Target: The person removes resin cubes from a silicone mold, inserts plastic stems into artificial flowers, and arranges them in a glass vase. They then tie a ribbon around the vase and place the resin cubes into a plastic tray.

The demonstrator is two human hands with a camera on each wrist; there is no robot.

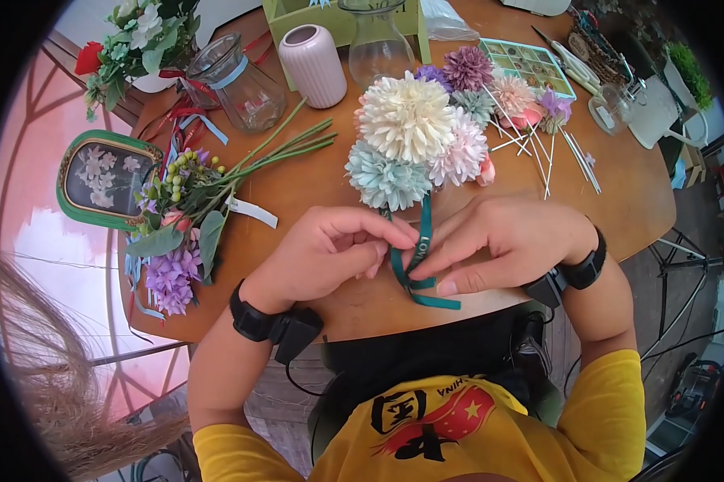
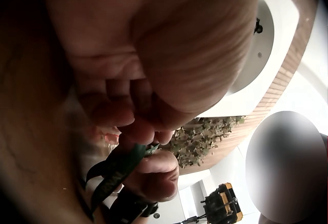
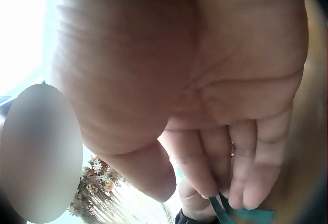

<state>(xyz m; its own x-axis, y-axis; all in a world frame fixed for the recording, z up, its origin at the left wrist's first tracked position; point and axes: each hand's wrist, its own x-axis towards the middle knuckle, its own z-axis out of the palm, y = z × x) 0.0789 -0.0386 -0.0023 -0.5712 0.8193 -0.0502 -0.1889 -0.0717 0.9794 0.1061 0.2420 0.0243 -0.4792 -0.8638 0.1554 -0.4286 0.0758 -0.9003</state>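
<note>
A bouquet of pompom flowers (image 1: 406,116) in cream, pale blue and pink lies on the wooden table, blooms pointing away from me. At its near end is a dark green ribbon (image 1: 426,210) with pale lettering, its tail lying toward the table's front edge. My left hand (image 1: 322,253) pinches the ribbon with curled fingers and thumb close below the blooms. From the other side, my right hand (image 1: 499,241) touches the ribbon with fairly straight fingertips, its thumb held apart. In the left wrist view the ribbon (image 2: 120,170) runs between the two hands. The bouquet's stems are mostly hidden by the hands.
To the left lie a purple artificial flower bunch (image 1: 173,273) and a green picture frame (image 1: 109,178). Behind stand a glass jar (image 1: 245,92), a pink vase (image 1: 314,68) and a glass vase (image 1: 376,44). White sticks (image 1: 548,161), a divided box (image 1: 527,68) and scissors (image 1: 567,60) lie right.
</note>
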